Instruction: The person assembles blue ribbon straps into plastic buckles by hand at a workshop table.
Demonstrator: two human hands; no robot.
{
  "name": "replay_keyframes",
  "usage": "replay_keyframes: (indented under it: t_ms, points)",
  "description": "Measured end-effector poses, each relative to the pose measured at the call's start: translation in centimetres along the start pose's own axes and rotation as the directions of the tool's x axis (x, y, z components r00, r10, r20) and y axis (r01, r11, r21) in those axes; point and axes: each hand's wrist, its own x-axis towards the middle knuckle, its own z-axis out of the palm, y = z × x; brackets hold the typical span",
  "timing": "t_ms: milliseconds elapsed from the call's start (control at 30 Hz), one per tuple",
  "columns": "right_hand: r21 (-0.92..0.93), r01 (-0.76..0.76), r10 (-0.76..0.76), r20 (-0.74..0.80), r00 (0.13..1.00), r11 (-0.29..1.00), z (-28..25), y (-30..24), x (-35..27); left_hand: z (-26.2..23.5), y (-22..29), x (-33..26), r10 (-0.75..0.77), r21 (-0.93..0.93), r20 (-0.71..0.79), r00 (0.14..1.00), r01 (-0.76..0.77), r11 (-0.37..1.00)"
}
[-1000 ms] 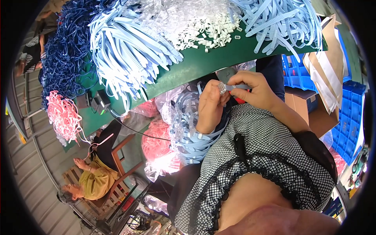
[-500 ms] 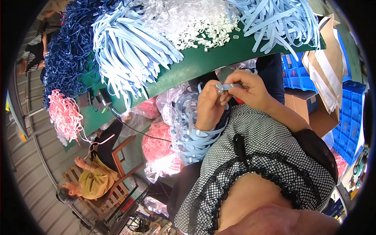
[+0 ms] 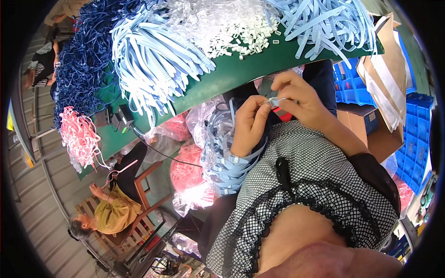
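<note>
In front of my lap, my left hand [image 3: 248, 126] pinches a small clear plastic buckle [image 3: 272, 100] between thumb and fingertips. A light-blue strap runs through or against the buckle; which of the two I cannot tell. My right hand [image 3: 301, 99] is closed on the strap's short end just right of the buckle, its index finger raised and bent. More light-blue straps [image 3: 232, 171] with clear pieces hang in a bundle beside my left wrist. On the green table [image 3: 222, 76] ahead lie a fan of pale-blue straps [image 3: 157, 65], white small buckles [image 3: 241, 39] and clear plastic pieces [image 3: 208, 14].
Dark-blue cords [image 3: 83, 69] and pink straps [image 3: 79, 139] heap at the table's left. More light-blue straps [image 3: 324, 25] lie at its right. Blue crates [image 3: 415, 143] and a cardboard box [image 3: 384, 139] stand to the right. A person in a mustard top [image 3: 116, 213] sits at the left, holding a pink strap.
My right hand has shifted slightly up, its index finger lifting and opening from the strap. The buckle has turned and moved a little right between my fingertips.
</note>
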Motion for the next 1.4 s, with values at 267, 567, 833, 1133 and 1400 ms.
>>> replay_keyframes:
  t_ms: [267,567,833,1133,1400]
  points:
    - [0.519,-0.296,0.28,0.111,0.954,0.802,0.0,0.4,0.0,-0.2,0.9,0.0,-0.144,-0.27,0.118,0.982,0.172,0.947]
    - [-0.055,-0.121,0.13,0.237,0.963,0.991,-1.2,-0.2,1.0,-0.8,-0.3,0.3,-0.155,-0.486,0.227,0.961,0.25,0.838]
    - [-0.035,-0.054,0.06,0.198,0.978,0.998,-0.8,0.2,1.2,-0.8,-1.1,0.4,-0.125,-0.768,0.301,0.945,0.318,0.556]
    - [-0.025,-0.025,0.031,0.244,0.969,0.999,-0.9,0.9,1.5,-0.8,-0.3,0.2,-0.226,-0.533,0.222,0.948,0.312,0.786]
    - [-0.009,0.043,-0.039,0.247,0.968,0.999,-1.0,0.6,1.7,-1.3,-0.8,0.0,-0.151,-0.571,0.301,0.941,0.305,0.762]
